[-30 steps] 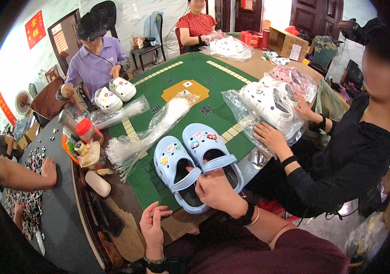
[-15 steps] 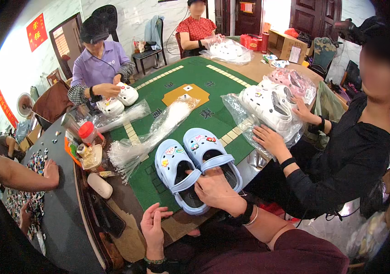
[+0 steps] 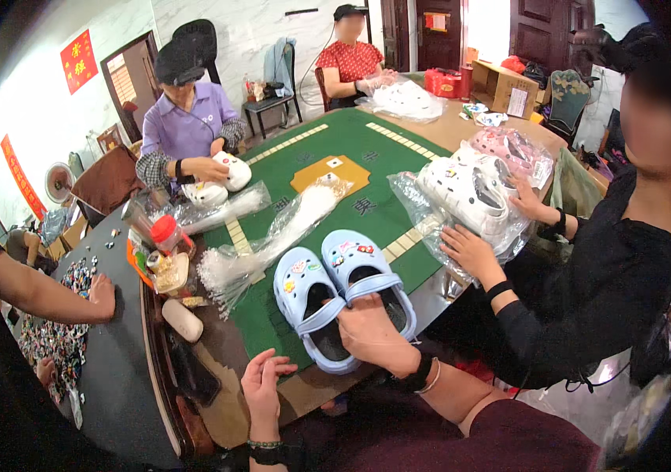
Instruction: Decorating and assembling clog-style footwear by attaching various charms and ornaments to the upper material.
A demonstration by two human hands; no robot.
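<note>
A pair of light blue clogs with colourful charms on their toes stands side by side near the front edge of the green table mat: the left clog [image 3: 298,277] and the right clog [image 3: 361,263]. My right hand [image 3: 375,334] grips the pair where they meet, its fingers hooked around the inner sides of the openings; some fingertips are hidden inside. A thin clear strand runs by that hand. My left hand [image 3: 263,387] hovers by the table's near edge, left of the clogs, with its fingers loosely bent and nothing in them.
Beyond the clogs lies a bundle of white plastic ties [image 3: 272,236] in a bag. A red-lidded jar [image 3: 169,234] and a white oval case [image 3: 183,320] stand left. Co-workers handle white clogs [image 3: 465,189] at right and far left; small charms [image 3: 60,315] cover the grey table.
My view has shifted a little, so the surroundings sit further right. My right hand keeps its grip on the clogs. The co-worker in purple has lowered a hand toward the white clogs.
</note>
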